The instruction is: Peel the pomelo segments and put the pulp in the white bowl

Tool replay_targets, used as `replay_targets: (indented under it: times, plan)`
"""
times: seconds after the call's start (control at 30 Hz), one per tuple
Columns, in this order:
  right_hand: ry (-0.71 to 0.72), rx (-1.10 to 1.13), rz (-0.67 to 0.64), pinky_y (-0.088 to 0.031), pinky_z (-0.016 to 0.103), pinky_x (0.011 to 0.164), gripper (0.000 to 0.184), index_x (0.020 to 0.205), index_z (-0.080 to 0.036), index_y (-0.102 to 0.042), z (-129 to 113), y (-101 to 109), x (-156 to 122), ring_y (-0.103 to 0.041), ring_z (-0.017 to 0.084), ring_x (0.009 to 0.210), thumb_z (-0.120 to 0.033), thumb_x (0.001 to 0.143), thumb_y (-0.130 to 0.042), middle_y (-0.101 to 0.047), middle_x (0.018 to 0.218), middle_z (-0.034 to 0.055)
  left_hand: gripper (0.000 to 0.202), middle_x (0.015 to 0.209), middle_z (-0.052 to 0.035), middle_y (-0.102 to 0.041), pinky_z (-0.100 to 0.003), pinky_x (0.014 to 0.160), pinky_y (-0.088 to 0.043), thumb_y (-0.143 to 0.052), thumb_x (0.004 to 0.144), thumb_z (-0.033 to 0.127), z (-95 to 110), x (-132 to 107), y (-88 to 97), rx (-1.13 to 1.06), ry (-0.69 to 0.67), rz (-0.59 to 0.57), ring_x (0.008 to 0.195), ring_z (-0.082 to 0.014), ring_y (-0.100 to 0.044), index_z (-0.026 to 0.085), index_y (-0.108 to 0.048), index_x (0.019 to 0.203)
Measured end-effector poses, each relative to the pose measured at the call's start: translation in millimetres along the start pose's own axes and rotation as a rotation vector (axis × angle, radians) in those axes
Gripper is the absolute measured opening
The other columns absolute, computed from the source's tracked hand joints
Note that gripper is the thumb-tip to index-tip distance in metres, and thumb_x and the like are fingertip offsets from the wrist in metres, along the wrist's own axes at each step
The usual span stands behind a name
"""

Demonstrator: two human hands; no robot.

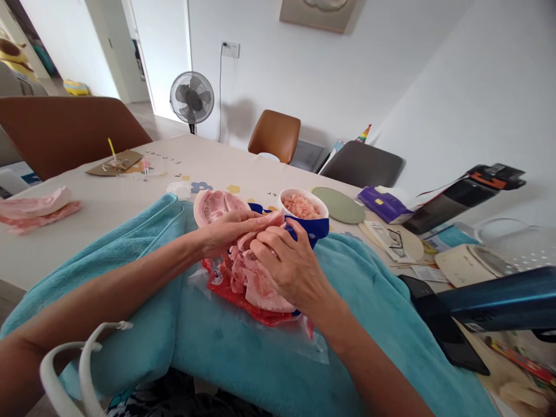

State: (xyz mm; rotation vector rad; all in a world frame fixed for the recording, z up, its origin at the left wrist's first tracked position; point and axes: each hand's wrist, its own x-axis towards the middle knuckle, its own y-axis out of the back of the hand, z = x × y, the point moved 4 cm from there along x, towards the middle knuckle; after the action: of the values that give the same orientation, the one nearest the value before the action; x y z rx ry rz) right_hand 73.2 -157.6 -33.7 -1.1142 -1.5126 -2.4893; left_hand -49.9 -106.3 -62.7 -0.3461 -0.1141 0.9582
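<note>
We are holding a pale pink, thin-skinned fruit piece (276, 217) over the middle of the scene. Our left hand (237, 229) is pinching it between thumb and fingers; our right hand's fingers are curling narrowly against its right side, and we cannot tell whether that right hand (289, 258) is gripping it. Being soft and probably wet, it could be tearing or slipping if we are squeezing hard. The loose heap of pink-white membranes (249, 272) is lying on a red and clear plastic bag (237, 298); a brushing wrist could be tipping scraps onto the turquoise plush towel (208, 341). With our right fingers working so near, a careless knock could be spilling the round white bowl (325, 209).

That bowl is standing just beyond our hands, holding crumbled pink pulp (299, 205). Farther right on the pale, flower-printed surface (117, 202), a purple packet (391, 213) is showing white tissue.
</note>
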Motion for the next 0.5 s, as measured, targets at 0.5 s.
replay_targets:
  times: [0.5]
  plan:
    - [0.139,-0.079,0.169,-0.042,0.038,0.087,0.015,0.097,-0.015,-0.062,-15,8,-3,-0.056,0.02,0.095,-0.008,0.089,-0.052,-0.067,0.092,0.0065,0.018,0.065,0.0021,-0.055,-0.016,0.048,-0.037,-0.066,0.079,0.024,12,-10,-7.5,-0.021,-0.035,-0.115,0.053,-0.005,-0.046,0.011,-0.064,0.092]
